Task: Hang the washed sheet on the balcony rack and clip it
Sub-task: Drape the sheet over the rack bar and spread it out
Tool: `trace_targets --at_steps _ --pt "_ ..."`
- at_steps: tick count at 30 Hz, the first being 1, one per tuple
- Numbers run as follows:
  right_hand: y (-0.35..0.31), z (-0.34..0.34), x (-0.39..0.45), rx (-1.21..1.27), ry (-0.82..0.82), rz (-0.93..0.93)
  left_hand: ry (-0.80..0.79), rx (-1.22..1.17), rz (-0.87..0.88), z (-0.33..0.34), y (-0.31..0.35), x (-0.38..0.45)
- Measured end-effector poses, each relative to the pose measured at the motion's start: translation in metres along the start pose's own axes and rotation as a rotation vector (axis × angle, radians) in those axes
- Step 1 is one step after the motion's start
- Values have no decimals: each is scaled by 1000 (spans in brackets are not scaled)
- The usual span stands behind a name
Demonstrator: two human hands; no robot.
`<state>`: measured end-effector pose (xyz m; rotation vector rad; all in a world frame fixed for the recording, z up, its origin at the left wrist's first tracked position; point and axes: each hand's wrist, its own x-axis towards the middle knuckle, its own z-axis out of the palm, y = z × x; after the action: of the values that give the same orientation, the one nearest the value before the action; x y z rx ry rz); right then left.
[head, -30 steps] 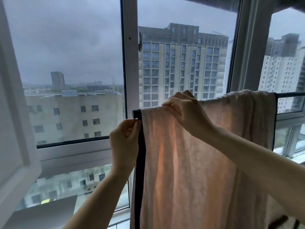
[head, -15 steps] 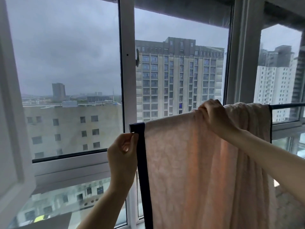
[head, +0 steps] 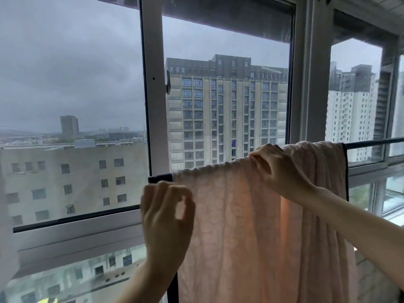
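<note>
Both hands spread pale pink navy-trimmed sheet [head: 251, 226] along thin dark rack rail [head: 371, 142]: right hand [head: 277, 169] pinches the fold at 1 o'clock, left hand [head: 166, 215] loosely curled, grasp unclear.

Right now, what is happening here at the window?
A person is hanging a pink sheet with a dark border over a rack bar in front of the balcony windows. The right hand grips the fabric at the top fold on the bar. The left hand is at the sheet's dark left edge, thumb and finger curled together; whether it pinches the cloth is unclear. No clip is visible, so clipping seems not yet done.
</note>
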<state>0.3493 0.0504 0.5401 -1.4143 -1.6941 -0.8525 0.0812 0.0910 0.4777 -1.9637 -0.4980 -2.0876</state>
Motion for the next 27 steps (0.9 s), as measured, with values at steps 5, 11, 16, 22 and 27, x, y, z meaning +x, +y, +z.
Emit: trace_targets --at_steps 5,11,16,22,27 --pt "1 -3 0 27 6 21 -410 121 229 31 8 38" --pt "5 -7 4 44 33 -3 -660 70 206 72 10 77" --pt "20 -3 11 33 37 77 -710 -39 -56 84 1 88" --pt "54 -16 47 122 -235 275 -763 4 -219 85 -27 92" --pt "61 -10 49 338 -444 224 -793 65 -296 82 -42 93"
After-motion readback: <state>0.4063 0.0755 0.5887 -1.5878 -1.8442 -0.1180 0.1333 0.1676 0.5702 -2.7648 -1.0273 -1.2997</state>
